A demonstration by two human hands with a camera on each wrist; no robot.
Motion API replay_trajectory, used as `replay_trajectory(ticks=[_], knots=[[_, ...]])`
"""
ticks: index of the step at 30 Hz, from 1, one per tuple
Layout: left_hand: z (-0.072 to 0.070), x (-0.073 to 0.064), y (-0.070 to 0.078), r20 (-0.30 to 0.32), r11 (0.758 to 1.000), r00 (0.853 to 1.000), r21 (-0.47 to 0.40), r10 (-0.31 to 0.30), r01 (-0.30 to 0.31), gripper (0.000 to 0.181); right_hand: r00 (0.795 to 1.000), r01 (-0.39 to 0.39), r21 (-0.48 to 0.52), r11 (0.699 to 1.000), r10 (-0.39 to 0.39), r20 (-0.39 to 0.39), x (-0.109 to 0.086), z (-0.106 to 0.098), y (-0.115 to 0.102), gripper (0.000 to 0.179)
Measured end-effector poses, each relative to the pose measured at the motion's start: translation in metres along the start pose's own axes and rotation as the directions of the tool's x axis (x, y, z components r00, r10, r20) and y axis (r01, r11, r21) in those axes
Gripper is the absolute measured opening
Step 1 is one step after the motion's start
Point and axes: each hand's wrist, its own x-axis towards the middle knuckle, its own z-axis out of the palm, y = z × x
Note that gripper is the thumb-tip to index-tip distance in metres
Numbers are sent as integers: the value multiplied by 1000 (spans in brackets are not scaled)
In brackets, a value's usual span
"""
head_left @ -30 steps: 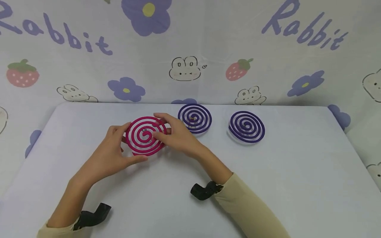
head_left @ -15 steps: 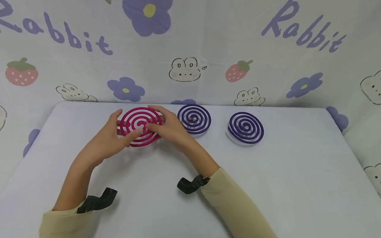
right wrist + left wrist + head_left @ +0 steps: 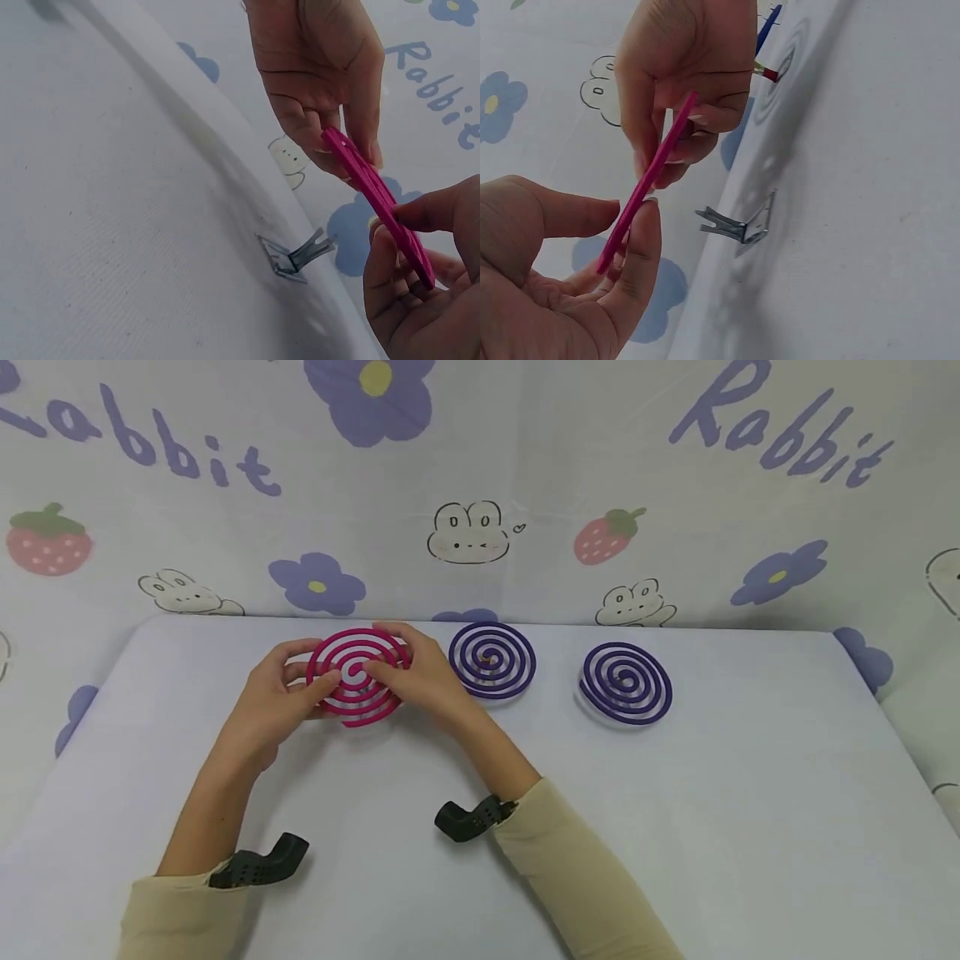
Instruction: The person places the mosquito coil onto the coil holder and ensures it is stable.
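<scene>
A pink mosquito coil (image 3: pixel 646 184) is raised over the table, gripped from both sides. My left hand (image 3: pixel 273 702) pinches its left edge, thumb on the face and fingers behind. Across from it, my right hand (image 3: pixel 427 681) pinches the other side, thumb tip near the spiral's centre. Below the coil, a small metal coil stand (image 3: pixel 742 231) stands on the table with its forked prong up, apart from the coil in both wrist views. In the head view, the pink coil and hands mostly cover this stand.
To the right of my right hand, a purple mosquito coil (image 3: pixel 489 658) sits raised near the table's back edge. Another purple coil (image 3: pixel 625 677) lies further right. A white table (image 3: pixel 675 827) spreads below, with a rabbit-patterned cloth (image 3: pixel 525 468) hanging behind it.
The pink coil has moved slightly left and toward the back of the table. My left thumb has come from below the coil's rim up onto its face; the purple coils stay put.
</scene>
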Motion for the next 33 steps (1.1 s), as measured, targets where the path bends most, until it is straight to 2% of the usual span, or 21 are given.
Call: replay_trajectory(ticks=[7, 11, 16, 24, 33], knots=[[7, 6, -3, -50, 1000, 999, -27, 9, -10, 72, 999, 38, -89, 995, -41, -26, 4, 1, -2, 59], [8, 7, -5, -70, 1000, 998, -27, 8, -10, 71, 999, 32, -84, 996, -34, -22, 5, 3, -2, 60], [8, 8, -9, -66, 999, 998, -33, -6, 4, 70, 999, -3, -44, 999, 1, -36, 5, 7, 2, 58], [10, 12, -19, -58, 997, 996, -49, -68, 65, 71, 996, -64, -11, 998, 63, -65, 4, 12, 10, 55], [9, 12, -21, -44, 997, 997, -56, -63, 60, 68, 998, -35, -70, 997, 31, -54, 3, 12, 12, 60]])
